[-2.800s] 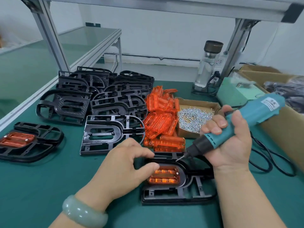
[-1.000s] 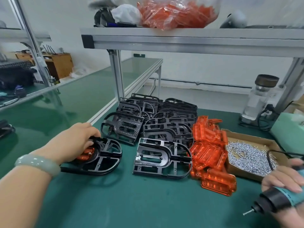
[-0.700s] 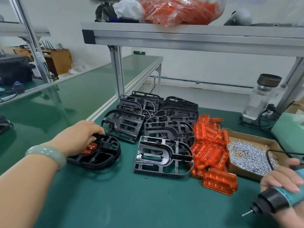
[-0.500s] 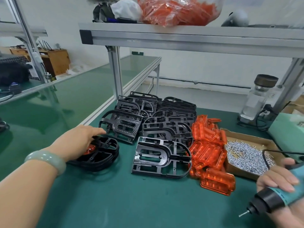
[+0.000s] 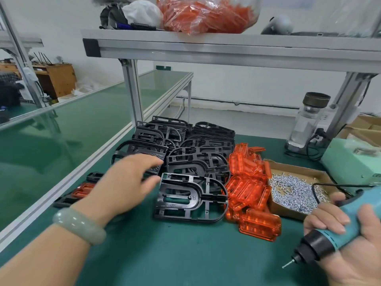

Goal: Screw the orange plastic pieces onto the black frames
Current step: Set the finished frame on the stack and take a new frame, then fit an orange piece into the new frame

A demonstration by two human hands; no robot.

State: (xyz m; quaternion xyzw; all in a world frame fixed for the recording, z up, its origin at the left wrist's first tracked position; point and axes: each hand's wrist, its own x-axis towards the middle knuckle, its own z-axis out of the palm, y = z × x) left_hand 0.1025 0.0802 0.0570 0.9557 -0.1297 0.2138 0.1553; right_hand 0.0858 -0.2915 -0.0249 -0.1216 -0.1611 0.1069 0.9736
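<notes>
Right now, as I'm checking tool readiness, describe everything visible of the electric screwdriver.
The electric screwdriver has a teal, plastic-looking body, a black collar and a thin metal bit. It is held tilted, bit pointing down-left toward the green mat. The right hand grips its barrel, fingers curled over it; its rear end leaves the frame.

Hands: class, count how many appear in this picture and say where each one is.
2. The left hand is spread open near the black frames, left of centre. The right hand grips the blue screwdriver at the lower right. No others seem hidden.
</notes>
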